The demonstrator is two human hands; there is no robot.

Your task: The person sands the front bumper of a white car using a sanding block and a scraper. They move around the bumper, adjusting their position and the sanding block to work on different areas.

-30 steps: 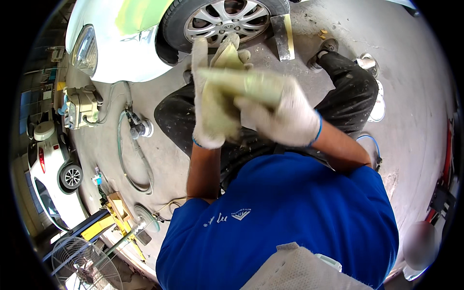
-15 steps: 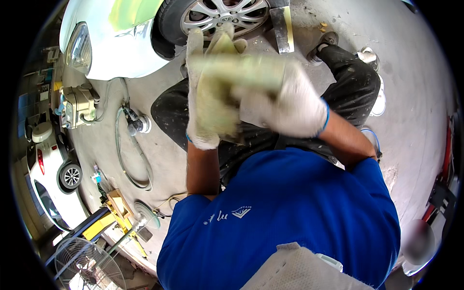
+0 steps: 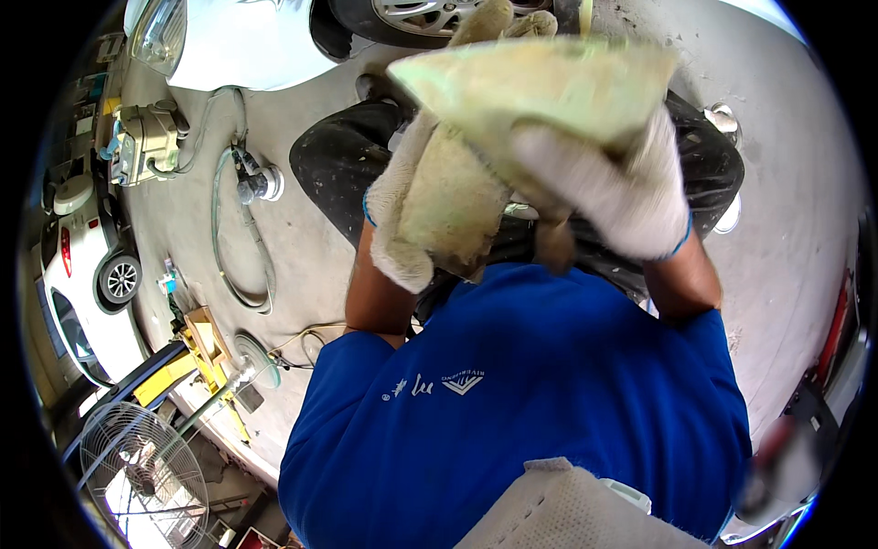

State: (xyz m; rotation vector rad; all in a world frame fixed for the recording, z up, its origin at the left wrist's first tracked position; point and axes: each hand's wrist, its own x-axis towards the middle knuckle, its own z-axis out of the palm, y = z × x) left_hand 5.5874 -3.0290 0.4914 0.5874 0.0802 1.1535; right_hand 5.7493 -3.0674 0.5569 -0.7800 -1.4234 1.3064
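Both my hands wear pale knitted gloves stained with yellow-green putty. My right hand is closed around a putty knife, whose wide coated blade is smeared by motion. Below that glove hangs what looks like its brown handle. My left hand holds a flat, putty-smeared plate against its palm, tilted. The blade passes over the left hand and hides part of its fingers; two fingertips show beyond it. Whether blade and plate touch, I cannot tell.
Ahead stand a pale car's front end and wheel. On the floor to the left lie a round sander with its hose and a boxy machine. Farther left are a white car and a caged fan.
My hands have moved nearer my body and to the right. The knife blade has turned and shows its broad face. The car sits higher in view.
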